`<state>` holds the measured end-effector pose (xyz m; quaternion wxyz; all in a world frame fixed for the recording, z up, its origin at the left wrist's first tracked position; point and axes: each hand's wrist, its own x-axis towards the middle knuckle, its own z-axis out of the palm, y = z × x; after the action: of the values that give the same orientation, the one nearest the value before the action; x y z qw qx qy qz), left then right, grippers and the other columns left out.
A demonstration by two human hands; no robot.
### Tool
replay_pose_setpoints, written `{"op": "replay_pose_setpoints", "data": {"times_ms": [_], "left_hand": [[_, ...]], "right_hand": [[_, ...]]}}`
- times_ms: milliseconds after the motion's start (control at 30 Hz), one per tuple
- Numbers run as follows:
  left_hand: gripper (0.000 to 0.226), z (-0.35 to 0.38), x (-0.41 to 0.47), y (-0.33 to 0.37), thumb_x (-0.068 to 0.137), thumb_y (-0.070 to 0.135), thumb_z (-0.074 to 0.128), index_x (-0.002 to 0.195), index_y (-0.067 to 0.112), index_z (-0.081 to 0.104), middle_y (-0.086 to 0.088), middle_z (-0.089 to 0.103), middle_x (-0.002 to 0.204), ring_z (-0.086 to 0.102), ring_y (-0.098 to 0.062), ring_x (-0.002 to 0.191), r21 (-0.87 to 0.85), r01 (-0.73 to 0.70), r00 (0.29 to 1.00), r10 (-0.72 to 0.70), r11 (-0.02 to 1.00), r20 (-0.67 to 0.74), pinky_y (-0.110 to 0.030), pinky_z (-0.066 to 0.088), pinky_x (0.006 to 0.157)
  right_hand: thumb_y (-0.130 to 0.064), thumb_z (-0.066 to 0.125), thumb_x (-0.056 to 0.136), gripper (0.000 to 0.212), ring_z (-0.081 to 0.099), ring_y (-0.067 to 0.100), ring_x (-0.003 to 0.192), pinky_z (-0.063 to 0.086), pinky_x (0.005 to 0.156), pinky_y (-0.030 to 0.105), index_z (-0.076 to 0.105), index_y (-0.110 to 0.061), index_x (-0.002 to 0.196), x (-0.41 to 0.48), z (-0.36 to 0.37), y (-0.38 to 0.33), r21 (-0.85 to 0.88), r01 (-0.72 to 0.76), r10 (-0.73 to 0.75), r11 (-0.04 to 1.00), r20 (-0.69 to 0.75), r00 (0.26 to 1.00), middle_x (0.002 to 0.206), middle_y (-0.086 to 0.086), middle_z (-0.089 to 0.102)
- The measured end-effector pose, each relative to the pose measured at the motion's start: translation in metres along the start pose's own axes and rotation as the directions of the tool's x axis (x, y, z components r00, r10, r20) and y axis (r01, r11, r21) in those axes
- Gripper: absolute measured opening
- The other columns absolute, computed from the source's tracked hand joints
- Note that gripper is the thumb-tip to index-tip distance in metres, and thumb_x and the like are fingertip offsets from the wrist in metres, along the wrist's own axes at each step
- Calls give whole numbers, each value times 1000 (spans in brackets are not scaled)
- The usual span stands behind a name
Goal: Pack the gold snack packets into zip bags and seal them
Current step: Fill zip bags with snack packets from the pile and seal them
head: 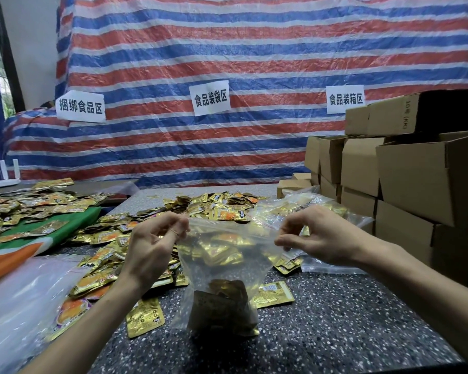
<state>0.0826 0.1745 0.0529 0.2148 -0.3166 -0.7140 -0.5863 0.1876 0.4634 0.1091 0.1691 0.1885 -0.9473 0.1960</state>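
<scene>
The step in hand looks like sealing: a zip bag (227,255) hangs upright over the near middle of the bench (349,333), its bottom resting on or just above the surface, with a small clump of gold packets (222,300) settled low inside it. The left hand (157,238) pinches the bag's top left corner between thumb and curled fingers, and the right hand (316,238) pinches the top right corner the same way, so the mouth is stretched flat between them. The next move, as I judge it, calls for pressing the zip strip together from one end and running the pinch along to the other, keeping the film taut so the tracks meet. Whether the strip is already partly closed I cannot tell; the clear film and the glare hide the seam. The count of packets inside is also unclear, since they overlap and sit in shadow. Loose packets (103,252) lie heaped to the left and far side, one single packet (274,294) just right of the bag. Filled bags (303,206) sit beyond the right hand, partly covered by it, and the boxes (416,179) on the right are cut off by the frame edge
</scene>
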Motion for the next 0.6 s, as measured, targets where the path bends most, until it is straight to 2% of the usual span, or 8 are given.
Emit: {"op": "replay_pose_setpoints", "data": {"times_ms": [100,233,300,367,433,500,533,600], "left_hand": [[19,1,0,2,89,31,56,81,28,73,0,71,80,65,-12,77,3,-7,1000,7,1000,-8,-16,50,66],[20,6,0,4,92,27,58,77,24,71,4,69,74,61,-4,68,29,-34,999,35,999,-38,-15,47,61],[25,11,1,4,97,18,60,75,21,69,5,68,73,61,-3,65,47,-33,996,36,998,-78,-17,47,58],[25,18,1,6,98,11,58,77,18,69,7,68,73,62,-3,64,55,-38,993,44,998,-114,-21,49,55],[23,28,0,11,98,15,59,77,17,68,6,68,73,61,-4,63,81,-76,989,85,994,-119,-26,48,54],[21,41,-2,17,96,18,60,76,19,67,6,67,73,60,-6,63,103,-138,982,150,985,-113,-25,46,52],[20,48,-3,20,95,18,61,76,18,67,6,66,72,60,-8,64,119,-170,976,185,978,-120,-23,45,52],[20,61,-4,23,94,23,61,77,15,68,5,65,68,60,-12,63,153,-220,960,242,964,-144,-25,45,51]], "right_hand": [[-42,66,89,21,65,9,72,57,68,34,70,-22,81,-3,2,4,-31,1,-2,1000,-33,999,77,-6,70],[-46,62,87,31,64,13,72,57,68,37,68,-16,82,-6,6,8,-44,6,-8,999,-63,998,77,-3,68],[-46,60,86,28,64,8,77,58,74,36,66,-18,84,-6,10,9,50,6,-4,999,-52,999,83,-4,68],[-50,64,83,31,65,6,86,59,75,35,63,-20,93,-6,19,10,281,-35,43,959,-20,999,96,-5,68],[-60,75,72,63,67,3,96,60,68,31,55,-19,116,-5,33,9,522,-186,159,833,98,982,116,-9,63],[-59,85,62,95,67,3,102,61,65,32,38,-26,138,-4,53,9,594,-316,196,740,258,946,129,-14,58],[-52,89,62,98,69,6,103,61,63,34,33,-35,142,-4,64,8,607,-336,158,720,328,931,128,-17,60],[-34,90,69,87,72,14,103,61,58,35,37,-51,137,-3,85,6,641,-361,79,677,425,902,124,-17,66]]}}
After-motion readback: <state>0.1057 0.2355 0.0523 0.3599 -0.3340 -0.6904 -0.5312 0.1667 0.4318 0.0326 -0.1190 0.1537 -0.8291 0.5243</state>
